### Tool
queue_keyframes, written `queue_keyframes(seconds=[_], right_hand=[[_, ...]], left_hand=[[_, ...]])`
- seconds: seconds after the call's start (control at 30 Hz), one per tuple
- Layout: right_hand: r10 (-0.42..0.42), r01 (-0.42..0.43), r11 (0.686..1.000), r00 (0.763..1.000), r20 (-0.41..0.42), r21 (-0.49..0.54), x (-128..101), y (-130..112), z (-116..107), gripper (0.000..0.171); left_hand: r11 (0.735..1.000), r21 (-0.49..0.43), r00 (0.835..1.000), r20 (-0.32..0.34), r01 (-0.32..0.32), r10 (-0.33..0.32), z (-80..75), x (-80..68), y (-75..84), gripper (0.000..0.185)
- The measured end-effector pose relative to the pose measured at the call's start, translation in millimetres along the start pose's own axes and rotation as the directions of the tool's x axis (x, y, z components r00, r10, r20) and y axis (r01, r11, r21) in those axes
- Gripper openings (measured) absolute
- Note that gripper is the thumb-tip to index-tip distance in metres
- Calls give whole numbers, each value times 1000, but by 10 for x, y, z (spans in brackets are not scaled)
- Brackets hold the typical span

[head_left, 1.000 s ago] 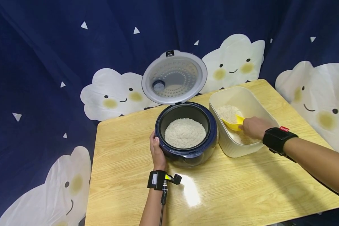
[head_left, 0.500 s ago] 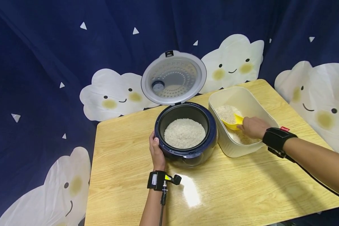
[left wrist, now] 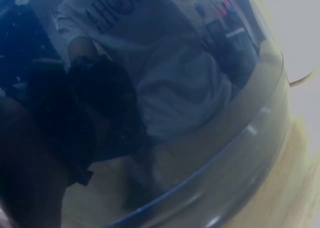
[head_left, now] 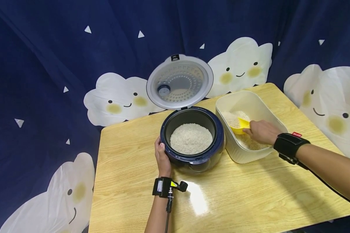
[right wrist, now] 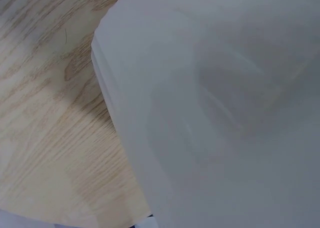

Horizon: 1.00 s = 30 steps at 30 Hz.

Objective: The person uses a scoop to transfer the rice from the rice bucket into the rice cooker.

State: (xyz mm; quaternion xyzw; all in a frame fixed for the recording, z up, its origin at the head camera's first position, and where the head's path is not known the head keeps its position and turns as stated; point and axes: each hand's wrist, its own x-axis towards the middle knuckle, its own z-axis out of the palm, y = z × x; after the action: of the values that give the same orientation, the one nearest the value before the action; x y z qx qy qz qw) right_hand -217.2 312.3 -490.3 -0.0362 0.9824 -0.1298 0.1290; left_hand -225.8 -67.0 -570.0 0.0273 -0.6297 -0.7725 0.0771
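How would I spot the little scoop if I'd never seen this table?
Start at the wooden table, then the cream bin right of the dark blue rice cooker. Inside it, the right hand holds the scoop, the only bright yellow thing there.

The right hand (head_left: 261, 132) hides the yellow scoop's (head_left: 239, 126) handle; the left wrist view shows only the rice cooker's (left wrist: 210, 153) shiny, blurry side, filling the picture
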Motion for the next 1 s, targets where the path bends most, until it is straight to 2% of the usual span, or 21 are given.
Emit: queue_keyframes(seconds=[0.23, 0.57, 0.8, 1.0], right_hand=[[-65, 66, 998, 996, -58, 3, -33, -1, -15, 36], [-83, 84, 997, 991, -104, 0, -94, 28, -113, 38], [-79, 82, 996, 991, -106, 21, -124, 12, -176, 38], [-79, 82, 996, 991, -112, 22, -164, 5, -249, 38]], left_hand=[[1000, 19, 1000, -8, 0, 0, 0, -18, -16, 56], [1000, -17, 1000, -3, 3, -3, 6, -12, -20, 56], [1000, 6, 1000, -15, 16, -16, 2, -27, -18, 57], [1000, 2, 1000, -13, 2, -2, 15, -33, -6, 56]])
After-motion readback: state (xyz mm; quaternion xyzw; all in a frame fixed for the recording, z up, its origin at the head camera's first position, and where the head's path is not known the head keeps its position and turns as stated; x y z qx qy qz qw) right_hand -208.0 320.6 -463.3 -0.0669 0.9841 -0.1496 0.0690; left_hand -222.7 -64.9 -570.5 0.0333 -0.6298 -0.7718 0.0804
